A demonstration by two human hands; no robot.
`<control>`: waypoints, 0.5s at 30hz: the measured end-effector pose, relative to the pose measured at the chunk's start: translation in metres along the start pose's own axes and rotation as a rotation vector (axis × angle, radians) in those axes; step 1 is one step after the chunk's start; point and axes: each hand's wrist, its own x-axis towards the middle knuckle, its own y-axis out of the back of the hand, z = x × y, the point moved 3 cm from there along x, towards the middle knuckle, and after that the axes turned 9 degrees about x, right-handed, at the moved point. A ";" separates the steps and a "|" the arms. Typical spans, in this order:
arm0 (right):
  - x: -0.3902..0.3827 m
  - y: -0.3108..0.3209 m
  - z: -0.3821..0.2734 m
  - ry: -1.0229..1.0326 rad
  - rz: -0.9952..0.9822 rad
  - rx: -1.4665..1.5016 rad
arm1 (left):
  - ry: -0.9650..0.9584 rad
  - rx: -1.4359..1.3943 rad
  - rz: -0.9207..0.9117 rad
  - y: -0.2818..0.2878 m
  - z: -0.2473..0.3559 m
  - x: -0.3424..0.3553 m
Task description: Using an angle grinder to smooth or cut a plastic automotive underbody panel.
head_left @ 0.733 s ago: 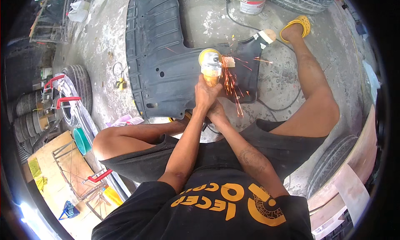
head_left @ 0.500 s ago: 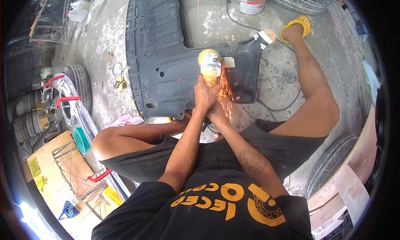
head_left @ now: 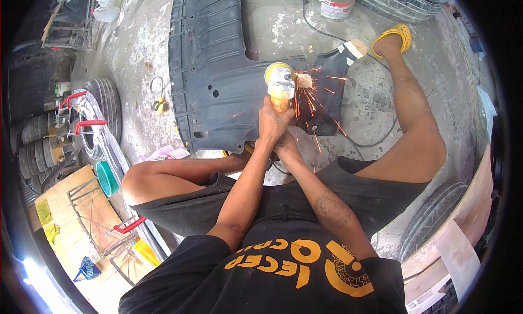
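Note:
An angle grinder (head_left: pixel 281 84) with a silver head and a yellow-orange body is in front of me, its round yellow edge facing away. My left hand (head_left: pixel 274 120) wraps round its body just behind the head. Closer to me and partly behind the left wrist, my right hand (head_left: pixel 286 146) is closed round the rear of the grinder. The tool sits over a large black plastic panel (head_left: pixel 229 104) with ribs and holes that lies on the floor. Orange sparks (head_left: pixel 309 104) spray off its right side, beside a small tan patch (head_left: pixel 304 81) on the panel.
A power cord (head_left: pixel 381 137) loops over the stained concrete floor. At the far right stand a bucket (head_left: pixel 335 6) and stacked tyres (head_left: pixel 400 2). To my left are a tyre (head_left: pixel 103 104), red-handled clamps (head_left: pixel 90 126), a teal basin (head_left: pixel 107 178) and a wooden board (head_left: pixel 68 191).
The sparks now fan out more widely to the right, round the tan patch. The whole view has shifted slightly; both hands keep their hold on the grinder.

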 end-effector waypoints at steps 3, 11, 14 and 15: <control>-0.004 -0.002 -0.008 -0.003 -0.012 -0.039 | -0.004 -0.006 0.012 0.003 -0.002 -0.002; -0.013 -0.010 -0.017 -0.051 -0.048 -0.118 | -0.014 -0.047 0.050 0.011 -0.011 -0.008; -0.015 -0.010 -0.019 -0.099 -0.055 -0.117 | -0.056 -0.064 0.046 0.011 -0.011 -0.008; -0.014 -0.010 -0.019 -0.100 -0.055 -0.117 | -0.056 -0.064 0.045 0.010 -0.011 -0.008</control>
